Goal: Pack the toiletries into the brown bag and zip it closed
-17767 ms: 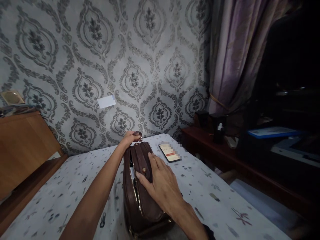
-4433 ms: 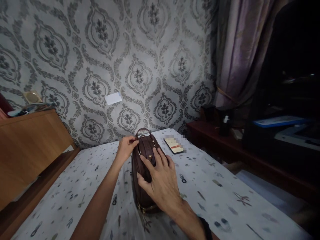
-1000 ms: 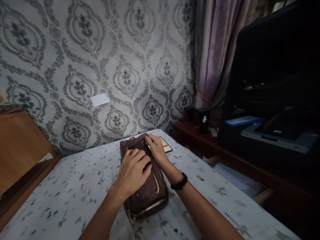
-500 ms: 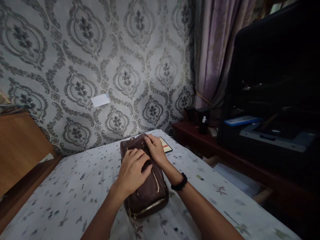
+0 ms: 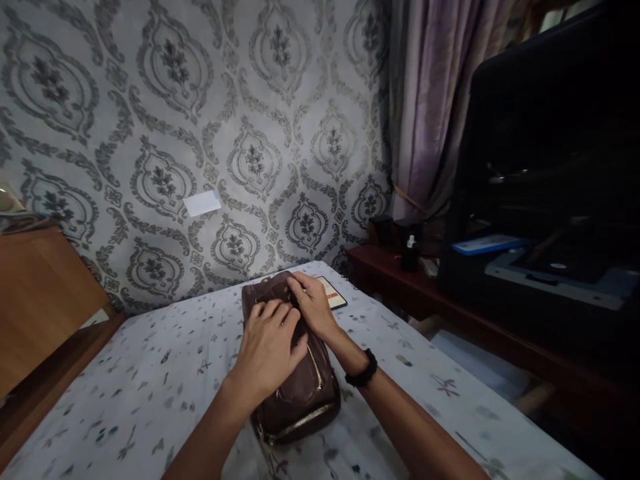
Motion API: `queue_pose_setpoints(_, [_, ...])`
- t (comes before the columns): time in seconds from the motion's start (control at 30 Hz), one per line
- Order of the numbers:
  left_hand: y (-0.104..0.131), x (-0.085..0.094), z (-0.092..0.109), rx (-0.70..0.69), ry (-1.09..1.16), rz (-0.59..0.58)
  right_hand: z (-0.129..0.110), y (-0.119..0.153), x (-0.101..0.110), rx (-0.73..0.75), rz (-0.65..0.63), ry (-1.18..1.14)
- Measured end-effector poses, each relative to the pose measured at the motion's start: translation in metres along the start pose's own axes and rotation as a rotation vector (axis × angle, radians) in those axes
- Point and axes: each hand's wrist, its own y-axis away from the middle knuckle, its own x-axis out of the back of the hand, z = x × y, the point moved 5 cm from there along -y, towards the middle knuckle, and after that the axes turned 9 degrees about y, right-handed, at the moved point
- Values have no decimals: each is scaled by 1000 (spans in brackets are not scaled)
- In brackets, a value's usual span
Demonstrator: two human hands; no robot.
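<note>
A dark brown leather bag (image 5: 300, 393) with gold zippers lies on a white patterned cloth (image 5: 190, 353). Across the bag's upper left part rests my left hand (image 5: 270, 340), its fingers bent over the leather and its thumb apart from them. My right hand (image 5: 313, 303) is closed at the bag's upper right edge, thumb and fingers pinching the leather there. A black band circles my right wrist. Just beyond my right hand lies a phone (image 5: 334, 293) with a lit screen, partly hidden by that hand.
A wooden box-like piece (image 5: 50, 300) stands at the left. On the right, a dark red shelf (image 5: 370, 263) carries a small black bottle (image 5: 410, 257) beside a large black case (image 5: 530, 167). Below it is an open drawer (image 5: 480, 367). A patterned wall rises behind.
My left hand's thumb has spread a little further from its fingers on the bag. The right hand keeps its place at the upper edge. The view has shifted slightly.
</note>
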Motion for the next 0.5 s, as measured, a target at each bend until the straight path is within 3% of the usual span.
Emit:
queue_pose_setpoints(0.27, [-2, -4, 1, 7, -29, -55, 12, -8, -3, -34, -85, -89])
queue_pose_setpoints(0.5, [-2, -3, 5, 13, -70, -35, 12, -5, -1, -36, -87, -107])
